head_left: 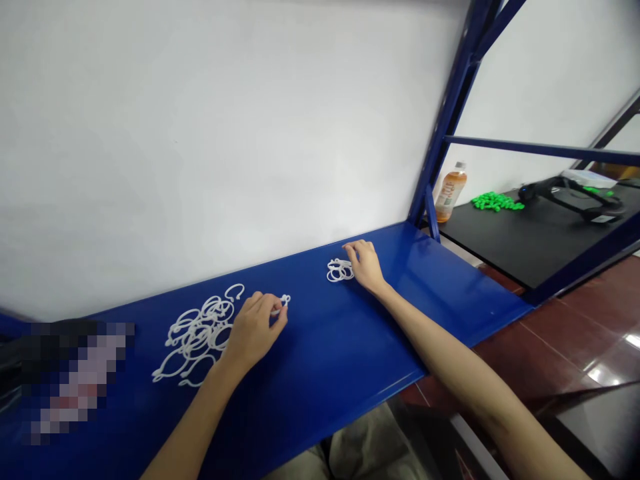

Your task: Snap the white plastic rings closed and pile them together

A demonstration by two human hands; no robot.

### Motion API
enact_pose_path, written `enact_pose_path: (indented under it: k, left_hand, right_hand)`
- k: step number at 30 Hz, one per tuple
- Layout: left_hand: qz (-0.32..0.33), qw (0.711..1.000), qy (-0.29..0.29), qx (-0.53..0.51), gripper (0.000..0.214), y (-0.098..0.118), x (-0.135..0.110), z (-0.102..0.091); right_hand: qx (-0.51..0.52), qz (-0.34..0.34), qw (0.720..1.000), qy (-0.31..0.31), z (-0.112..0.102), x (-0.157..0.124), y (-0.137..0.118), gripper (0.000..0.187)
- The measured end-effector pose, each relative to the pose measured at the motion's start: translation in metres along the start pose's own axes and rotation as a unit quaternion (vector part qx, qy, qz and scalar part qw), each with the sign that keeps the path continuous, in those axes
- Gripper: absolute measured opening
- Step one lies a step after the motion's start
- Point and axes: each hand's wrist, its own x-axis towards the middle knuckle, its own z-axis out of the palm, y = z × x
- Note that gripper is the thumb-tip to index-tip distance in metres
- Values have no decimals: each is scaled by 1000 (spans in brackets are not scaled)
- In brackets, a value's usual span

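Observation:
My left hand (pixel 256 328) is closed in a pinch on a white plastic ring (pixel 285 300); its small knobbed end sticks out past my fingertips, and the rest is hidden by the fingers. Behind and left of that hand lies a loose pile of white plastic rings (pixel 197 337), thin open hoops with small loops at their ends. Farther right, a smaller heap of the same white rings (pixel 339 271) rests near the back of the blue table (pixel 320 373). My right hand (pixel 367 267) is at this heap's right side, thumb and fingers slightly apart, with nothing visible between them.
A white wall (pixel 225 133) rises behind the table. At the left is a dark item beside a blurred-out patch (pixel 80 380). Right of a blue metal frame (pixel 450 100), a black table (pixel 500 233) carries a bottle (pixel 451 193), green pieces (pixel 497 201) and a black headset-like device (pixel 570 197).

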Motion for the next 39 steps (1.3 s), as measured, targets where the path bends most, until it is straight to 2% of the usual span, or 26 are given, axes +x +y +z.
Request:
enact_pose_path:
  k: [3, 5, 8, 11, 18, 22, 25, 30, 36, 39]
  left_hand:
    - [20, 999, -7, -30, 19, 9, 0, 4]
    - [32, 998, -4, -50, 20, 13, 0, 6]
    - [42, 996, 4, -80, 19, 16, -1, 7]
    - [52, 994, 16, -93, 14, 15, -2, 6]
    - [63, 995, 26, -75, 2, 13, -4, 7]
    - [44, 997, 62, -31, 30, 16, -4, 9]
    - [30, 999, 38, -14, 47, 16, -4, 8]
    - [18, 1000, -6, -7, 38, 14, -7, 10]
    - [17, 1000, -14, -5, 38, 14, -8, 12]
    - [36, 999, -13, -2, 39, 13, -8, 11]
  right_hand:
    - [39, -70, 996, -30, 0, -12, -24, 26]
    - [89, -121, 984, -100, 2, -23, -40, 26]
    - [149, -175, 944, -237, 7, -40, -61, 24]
    - [180, -181, 919, -302, 11, -50, -72, 25]
    - [239, -130, 924, -270, 13, -51, -70, 20]
    - [225, -147, 928, -259, 12, -51, -68, 18]
    - [196, -178, 929, -258, 11, -51, -67, 15]
    - [183, -202, 926, -260, 11, -51, -66, 13]
    - [201, -190, 923, -267, 9, -51, -69, 13]
    - [240, -145, 919, -279, 10, -52, -71, 11]
